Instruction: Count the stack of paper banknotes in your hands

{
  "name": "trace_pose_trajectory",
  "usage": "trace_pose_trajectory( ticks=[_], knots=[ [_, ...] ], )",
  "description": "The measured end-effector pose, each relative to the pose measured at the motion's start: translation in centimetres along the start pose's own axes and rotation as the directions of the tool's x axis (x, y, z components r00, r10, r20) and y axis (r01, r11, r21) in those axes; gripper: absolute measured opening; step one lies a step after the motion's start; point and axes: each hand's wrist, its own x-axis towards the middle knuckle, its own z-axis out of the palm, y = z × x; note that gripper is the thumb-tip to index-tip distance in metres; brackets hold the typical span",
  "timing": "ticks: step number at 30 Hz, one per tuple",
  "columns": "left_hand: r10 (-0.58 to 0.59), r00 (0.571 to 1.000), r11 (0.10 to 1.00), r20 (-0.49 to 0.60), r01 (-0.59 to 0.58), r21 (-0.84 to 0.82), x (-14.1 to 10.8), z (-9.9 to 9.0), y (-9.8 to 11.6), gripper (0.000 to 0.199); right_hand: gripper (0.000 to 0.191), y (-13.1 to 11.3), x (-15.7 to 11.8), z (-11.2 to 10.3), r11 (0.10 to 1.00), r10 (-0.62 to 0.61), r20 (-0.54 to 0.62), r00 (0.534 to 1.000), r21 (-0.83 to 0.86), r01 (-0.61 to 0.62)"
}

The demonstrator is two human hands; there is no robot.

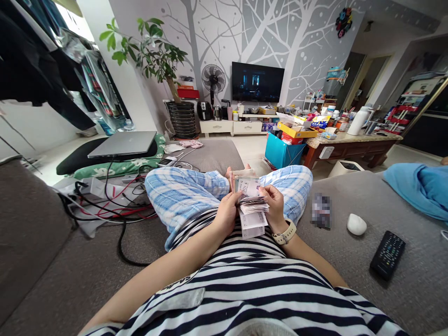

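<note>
A thick bundle of banknotes (252,206), bent over in the middle, is held above my lap between both hands. My left hand (227,210) is closed round its left side, with the thumb on top. At the right edge, my right hand (273,203) pinches the notes between thumb and fingers. Some notes stick up beyond the hands, and others hang down toward my striped shirt (245,280). A pale watch (285,233) is on my right wrist. My crossed legs in checked trousers (185,191) lie around the notes.
On the sofa to the right are a blurred-out item (321,211), a white rounded case (356,224), a black remote (388,255) and a blue cloth (420,189). Tangled cables (115,212) and a laptop (122,143) lie left. A cluttered table (350,140) stands beyond.
</note>
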Motion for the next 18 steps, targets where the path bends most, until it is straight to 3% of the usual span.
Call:
trace_pose_trajectory(
  ticks=[18],
  knots=[
    [0.019, 0.999, 1.000, 0.038, -0.019, -0.022, 0.78, -0.51, -0.46, 0.027, 0.026, -0.24, -0.13, -0.12, 0.998, -0.059, 0.038, 0.998, 0.005, 0.059]
  ],
)
